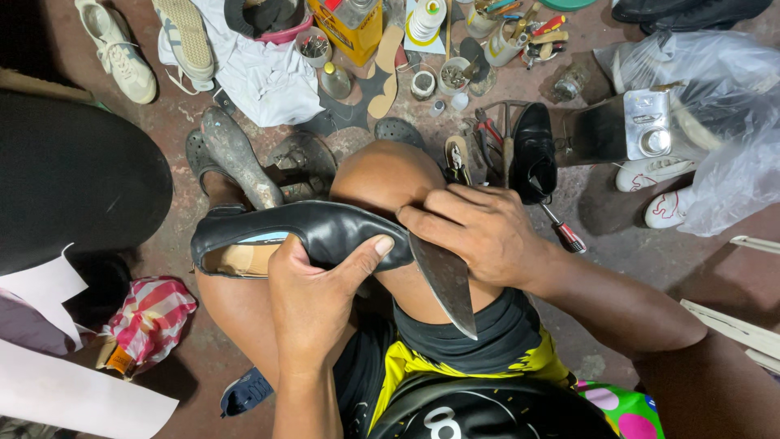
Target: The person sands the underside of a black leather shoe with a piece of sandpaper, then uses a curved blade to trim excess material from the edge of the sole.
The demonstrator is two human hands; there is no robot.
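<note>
Sitting low over the floor (617, 244), the person rests a black leather shoe (313, 232) across one bare knee (390, 175). Its long axis runs nearly level from left to right, the open heel end toward the left with the tan lining showing, the toe end toward the right. The left hand (313, 297) wraps the shoe's middle from below, thumb pressed on the upper. The right hand (479, 232) is closed around a broad knife (445, 280), its blade slanting down and to the right, its upper end touching the shoe's toe end. Beyond the knee lie another black shoe (534, 150), a red-handled screwdriver (565, 232) and white sneakers (122, 49).
</note>
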